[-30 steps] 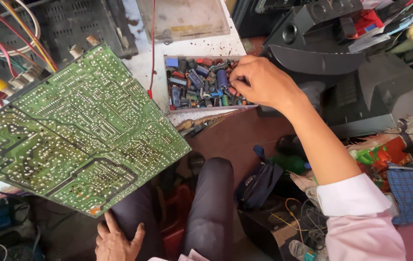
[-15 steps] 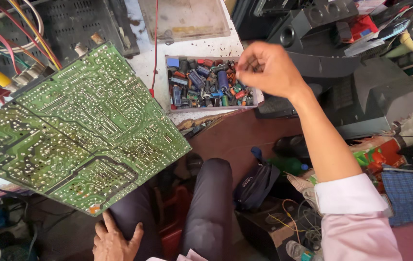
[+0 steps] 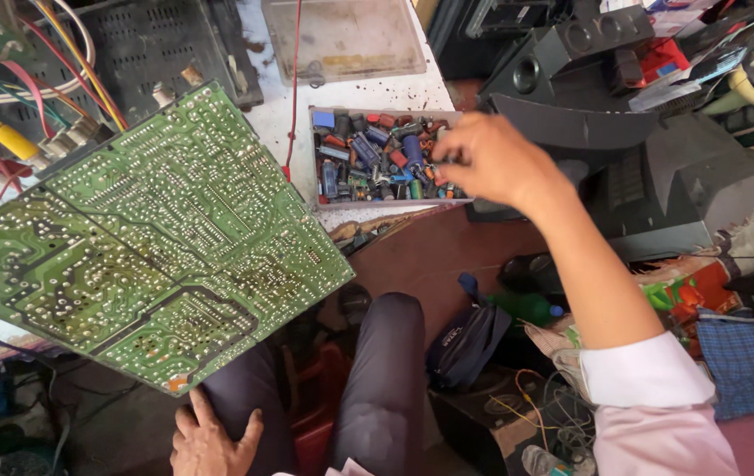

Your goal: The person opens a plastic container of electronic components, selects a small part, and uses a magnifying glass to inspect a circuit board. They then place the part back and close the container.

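Upper middle of the frame, right hand [image 3: 496,159] hovers over the parts tray [image 3: 386,201], fingers curled together at its right edge; can't tell if they're pinching a component. Left hand [image 3: 211,441] lies flat on the knee, bottom left, under the green circuit board [image 3: 143,238] overhanging the bench edge.

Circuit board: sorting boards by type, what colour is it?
Green circuit board with silvery solder dots, head view.
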